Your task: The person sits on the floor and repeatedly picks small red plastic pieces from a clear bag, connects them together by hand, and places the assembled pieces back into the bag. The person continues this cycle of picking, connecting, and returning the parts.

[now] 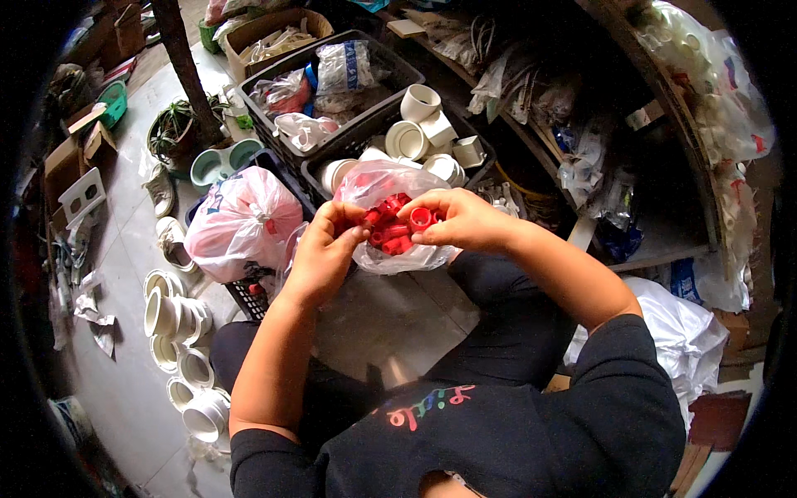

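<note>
A clear plastic bag point(404, 264) sits open in front of me, filled with small red plastic pipe fittings point(397, 244). Over its right side, my right hand point(466, 221) pinches one red pipe fitting point(422, 218), its round open end facing up. At the bag's left side, my left hand point(325, 251) is closed, thumb and fingertips together on a small red fitting point(371, 217) that is partly hidden by the fingers.
Behind the bag, a dark crate point(311, 176) holds white pipe fittings point(406, 141). Another crate point(246, 90) contains bagged goods. A tied pink-white bag point(241, 224) stands left, near stacked white fittings point(170, 315). Cluttered shelving point(664, 249) rises on the right.
</note>
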`<state>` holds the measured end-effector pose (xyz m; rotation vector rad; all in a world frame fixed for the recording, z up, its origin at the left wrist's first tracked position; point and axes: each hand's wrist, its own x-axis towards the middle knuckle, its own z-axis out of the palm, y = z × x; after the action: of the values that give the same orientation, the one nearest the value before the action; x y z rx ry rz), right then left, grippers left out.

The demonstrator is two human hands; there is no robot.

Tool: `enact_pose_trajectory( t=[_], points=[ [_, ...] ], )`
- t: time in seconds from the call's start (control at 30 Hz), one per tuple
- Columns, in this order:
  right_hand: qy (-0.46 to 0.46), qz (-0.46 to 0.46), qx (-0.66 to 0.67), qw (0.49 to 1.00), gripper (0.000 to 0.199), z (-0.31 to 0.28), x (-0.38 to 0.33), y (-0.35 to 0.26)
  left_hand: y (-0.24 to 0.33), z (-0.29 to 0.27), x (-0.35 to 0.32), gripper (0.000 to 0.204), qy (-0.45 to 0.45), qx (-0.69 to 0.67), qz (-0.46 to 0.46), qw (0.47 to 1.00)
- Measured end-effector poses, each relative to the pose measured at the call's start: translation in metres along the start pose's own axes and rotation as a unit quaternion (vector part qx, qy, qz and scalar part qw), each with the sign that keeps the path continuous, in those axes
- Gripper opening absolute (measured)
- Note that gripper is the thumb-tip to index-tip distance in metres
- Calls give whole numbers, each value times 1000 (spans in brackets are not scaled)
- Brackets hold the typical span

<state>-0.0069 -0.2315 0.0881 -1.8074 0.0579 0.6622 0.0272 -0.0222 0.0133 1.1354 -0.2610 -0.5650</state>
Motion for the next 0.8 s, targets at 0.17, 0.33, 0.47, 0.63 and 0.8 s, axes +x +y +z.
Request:
enact_pose_trajectory(
  t=[0.17, 0.33, 0.47, 0.63, 0.8],
  points=[
    [73, -117, 58, 989, 37, 29, -31, -18, 24, 17, -18, 19, -41, -100, -91, 990],
    [159, -121, -34, 979, 26, 48, -41, -24, 20, 22, -28, 24, -31, -183, -19, 982],
    [147, -132, -124, 972, 25, 46, -44, -28, 18, 20, -29, 26, -52, -272, -33, 960],
    [199, -228, -214, 929, 28, 53, -35, -22, 13, 29, -26, 31, -37, -312, 8, 949],
    [227, -198, -162, 939, 29, 59, -35, -25, 7, 33, -25, 35, -79, -289, 20, 954]
  ],
)
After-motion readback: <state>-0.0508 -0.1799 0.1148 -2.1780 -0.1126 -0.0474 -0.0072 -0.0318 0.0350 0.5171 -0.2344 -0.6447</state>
